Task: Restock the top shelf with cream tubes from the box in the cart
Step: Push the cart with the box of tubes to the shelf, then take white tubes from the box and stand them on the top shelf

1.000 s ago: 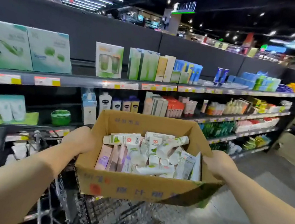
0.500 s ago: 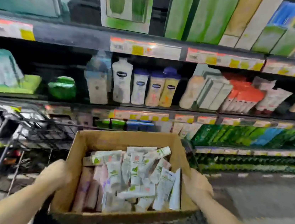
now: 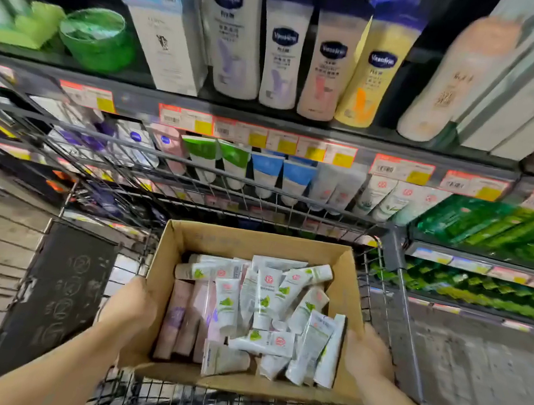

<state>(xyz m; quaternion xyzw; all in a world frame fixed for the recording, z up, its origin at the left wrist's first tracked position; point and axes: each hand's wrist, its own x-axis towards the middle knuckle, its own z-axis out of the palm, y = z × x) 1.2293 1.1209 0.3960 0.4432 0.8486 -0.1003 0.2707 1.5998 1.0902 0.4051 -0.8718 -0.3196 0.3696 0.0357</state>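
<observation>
inside the wire cart [image 3: 393,285], sitting low in the basket: the cardboard box [image 3: 253,244], open-topped, serving as the landmark here. left of the box, leaning against the cart's side, a dark panel [image 3: 55,297] bearing faint chalk-like marks. at the box's left wall, pressing flat against the cardboard, the left hand [image 3: 131,307]; fingers reaching down the outer face and out of sight, so cannot tell whether curling or straight. inside the box, lying loose and crisscrossed, the cream tubes [image 3: 263,303], white with green leaf prints, plus a few pinkish ones lining the left inner wall. at the box's right wall, cupping the outer face, the right hand [image 3: 366,352]; fingertips hiding behind the cardboard, grip not readable either. beyond the box, past the cart's far rim, standing in a row, shelf tubes [image 3: 266,172] under orange-and-yellow price tags [image 3: 312,147]. above those, standing upright, lotion bottles [image 3: 284,53].
</observation>
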